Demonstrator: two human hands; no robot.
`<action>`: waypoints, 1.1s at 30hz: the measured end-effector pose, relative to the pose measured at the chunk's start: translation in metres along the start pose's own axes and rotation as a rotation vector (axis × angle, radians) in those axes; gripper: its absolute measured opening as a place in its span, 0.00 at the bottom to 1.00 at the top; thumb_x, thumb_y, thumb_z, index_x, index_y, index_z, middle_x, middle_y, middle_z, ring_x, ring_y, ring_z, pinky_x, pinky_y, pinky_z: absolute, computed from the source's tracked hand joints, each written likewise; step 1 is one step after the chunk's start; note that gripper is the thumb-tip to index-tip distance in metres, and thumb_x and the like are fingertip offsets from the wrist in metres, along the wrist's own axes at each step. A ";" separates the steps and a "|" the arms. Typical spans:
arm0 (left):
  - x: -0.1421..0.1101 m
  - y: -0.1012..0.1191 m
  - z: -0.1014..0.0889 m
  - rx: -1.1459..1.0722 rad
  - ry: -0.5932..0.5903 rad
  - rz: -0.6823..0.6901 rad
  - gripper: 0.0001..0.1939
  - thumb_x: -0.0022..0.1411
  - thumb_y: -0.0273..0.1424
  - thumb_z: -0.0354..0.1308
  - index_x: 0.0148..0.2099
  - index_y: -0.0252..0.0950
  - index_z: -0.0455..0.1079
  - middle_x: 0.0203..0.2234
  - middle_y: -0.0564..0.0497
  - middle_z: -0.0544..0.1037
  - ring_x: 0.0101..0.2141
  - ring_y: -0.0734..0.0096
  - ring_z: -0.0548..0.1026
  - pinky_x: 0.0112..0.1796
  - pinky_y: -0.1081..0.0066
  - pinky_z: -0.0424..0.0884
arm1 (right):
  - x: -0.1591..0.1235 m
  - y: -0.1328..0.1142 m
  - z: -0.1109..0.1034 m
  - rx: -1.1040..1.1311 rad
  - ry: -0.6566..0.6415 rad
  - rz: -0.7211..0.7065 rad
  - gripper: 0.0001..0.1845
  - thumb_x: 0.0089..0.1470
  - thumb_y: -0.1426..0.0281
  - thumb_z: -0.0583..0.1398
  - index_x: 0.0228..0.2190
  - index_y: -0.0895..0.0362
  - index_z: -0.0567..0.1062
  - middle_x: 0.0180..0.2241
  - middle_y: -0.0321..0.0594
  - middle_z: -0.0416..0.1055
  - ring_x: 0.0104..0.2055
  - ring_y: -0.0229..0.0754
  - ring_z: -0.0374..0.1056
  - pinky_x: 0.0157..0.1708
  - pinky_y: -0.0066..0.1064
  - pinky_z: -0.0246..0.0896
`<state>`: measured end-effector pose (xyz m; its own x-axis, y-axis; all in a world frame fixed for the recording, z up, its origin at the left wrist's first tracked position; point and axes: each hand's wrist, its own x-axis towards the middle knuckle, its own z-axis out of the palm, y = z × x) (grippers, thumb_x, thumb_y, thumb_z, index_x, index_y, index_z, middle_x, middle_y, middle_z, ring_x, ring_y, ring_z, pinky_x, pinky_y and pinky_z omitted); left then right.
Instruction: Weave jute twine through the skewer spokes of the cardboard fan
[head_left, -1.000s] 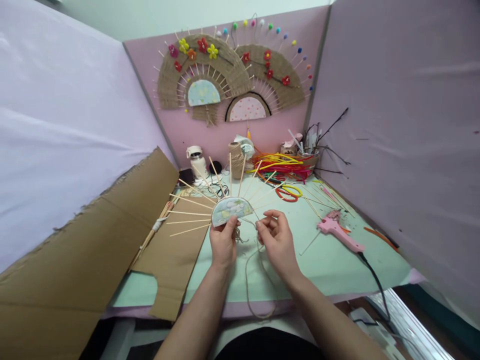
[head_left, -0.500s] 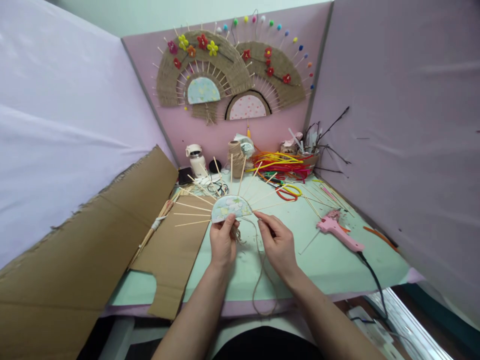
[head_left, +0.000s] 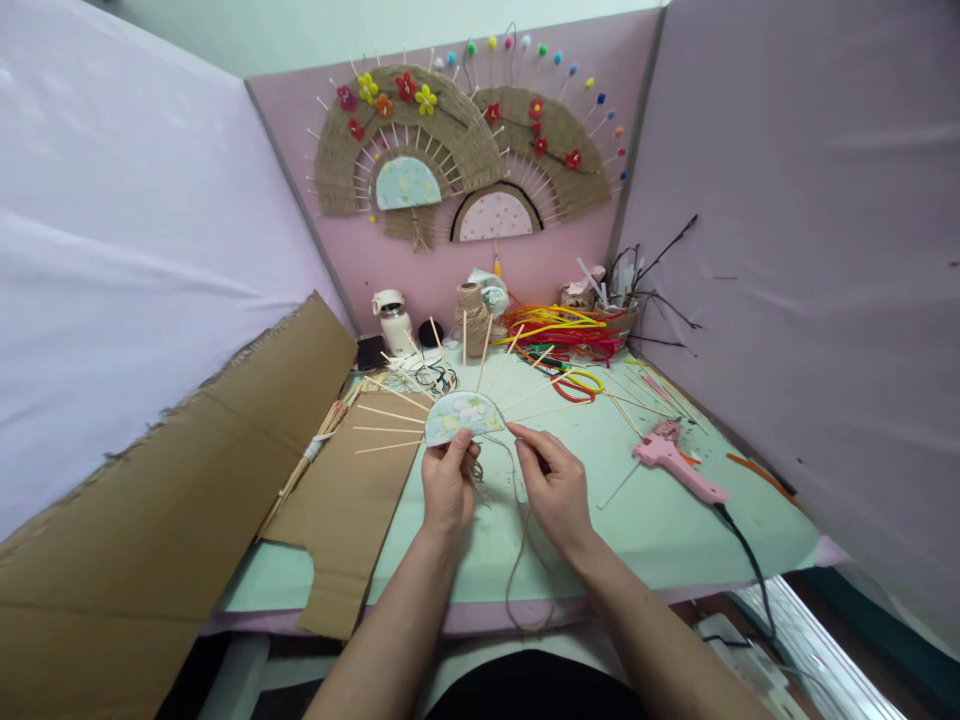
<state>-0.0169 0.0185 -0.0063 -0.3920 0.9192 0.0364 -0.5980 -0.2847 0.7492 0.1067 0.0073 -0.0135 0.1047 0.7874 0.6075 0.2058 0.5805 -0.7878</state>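
Note:
My left hand (head_left: pixel 448 488) grips a small fan frame (head_left: pixel 463 418), thumb across the lower edge of its half-round, floral blue centre. Thin wooden sticks (head_left: pixel 389 431) spread out from the curved edge. At the frame's right corner, my right hand (head_left: pixel 553 487) has index finger and thumb brought together; what lies between them is too small to make out. A strand of twine (head_left: pixel 517 560) comes from behind the frame, passes beside my right hand and loops down over the table's front edge. A bunch of twine ends hangs by my left fingers.
Cardboard (head_left: pixel 352 500) lies at left beside a tied stick bundle (head_left: pixel 311 450). A pink glue gun (head_left: pixel 679 462) rests at right, its cord running off the edge. Behind are scissors (head_left: pixel 577 385), pipe cleaners (head_left: pixel 562 325), a twine spool (head_left: pixel 471 315) and a bottle (head_left: pixel 394 320). Finished fans (head_left: pixel 412 90) hang behind.
The fan frame has turned very slightly, its left sticks shifting a little to the right. Both hands keep nearly the same place and hold.

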 end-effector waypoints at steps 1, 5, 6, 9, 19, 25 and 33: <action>0.000 0.000 0.000 -0.003 0.000 -0.001 0.16 0.45 0.32 0.73 0.35 0.35 0.71 0.25 0.57 0.75 0.22 0.84 0.69 0.28 0.79 0.67 | 0.000 0.000 0.000 -0.004 0.000 -0.008 0.13 0.62 0.71 0.56 0.44 0.56 0.78 0.34 0.41 0.76 0.35 0.40 0.72 0.33 0.31 0.66; 0.000 0.000 0.001 -0.006 0.007 -0.005 0.18 0.44 0.31 0.73 0.37 0.35 0.72 0.27 0.57 0.75 0.22 0.84 0.69 0.28 0.79 0.67 | -0.001 -0.001 0.002 -0.019 0.002 -0.031 0.13 0.61 0.72 0.56 0.44 0.56 0.78 0.31 0.39 0.75 0.30 0.38 0.70 0.31 0.30 0.65; 0.001 -0.001 0.001 -0.003 0.010 -0.001 0.18 0.44 0.31 0.73 0.37 0.35 0.72 0.28 0.56 0.75 0.22 0.84 0.69 0.28 0.79 0.67 | -0.002 -0.001 0.002 -0.023 0.002 -0.034 0.13 0.61 0.72 0.56 0.44 0.56 0.78 0.30 0.39 0.74 0.30 0.38 0.69 0.30 0.30 0.65; 0.000 -0.001 0.001 0.008 0.029 0.016 0.18 0.44 0.32 0.73 0.36 0.35 0.72 0.29 0.57 0.75 0.22 0.85 0.69 0.28 0.79 0.67 | -0.004 -0.001 0.003 -0.033 0.003 -0.036 0.13 0.61 0.72 0.56 0.44 0.56 0.78 0.30 0.38 0.74 0.28 0.38 0.68 0.29 0.30 0.64; -0.001 0.001 0.003 0.023 0.034 -0.004 0.19 0.41 0.32 0.74 0.35 0.34 0.71 0.25 0.58 0.73 0.22 0.84 0.68 0.27 0.79 0.66 | -0.005 0.003 0.005 -0.058 -0.013 -0.077 0.13 0.62 0.72 0.56 0.44 0.56 0.78 0.27 0.37 0.70 0.27 0.38 0.67 0.27 0.30 0.63; 0.000 -0.001 0.001 0.023 0.019 -0.014 0.19 0.44 0.33 0.73 0.38 0.35 0.71 0.28 0.56 0.74 0.22 0.84 0.68 0.26 0.80 0.66 | -0.006 0.007 0.000 -0.057 -0.067 -0.097 0.12 0.61 0.72 0.56 0.43 0.54 0.78 0.29 0.38 0.72 0.31 0.39 0.68 0.31 0.32 0.65; 0.001 -0.002 0.001 0.035 0.041 -0.001 0.19 0.44 0.34 0.73 0.38 0.35 0.71 0.29 0.56 0.74 0.22 0.84 0.68 0.27 0.79 0.66 | -0.009 0.007 -0.008 -0.265 0.197 -0.246 0.06 0.54 0.73 0.59 0.36 0.55 0.70 0.40 0.45 0.72 0.45 0.48 0.66 0.46 0.45 0.62</action>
<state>-0.0156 0.0205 -0.0070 -0.4201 0.9074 0.0088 -0.5743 -0.2733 0.7717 0.1151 0.0023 -0.0240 0.2005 0.5620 0.8025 0.4892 0.6523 -0.5790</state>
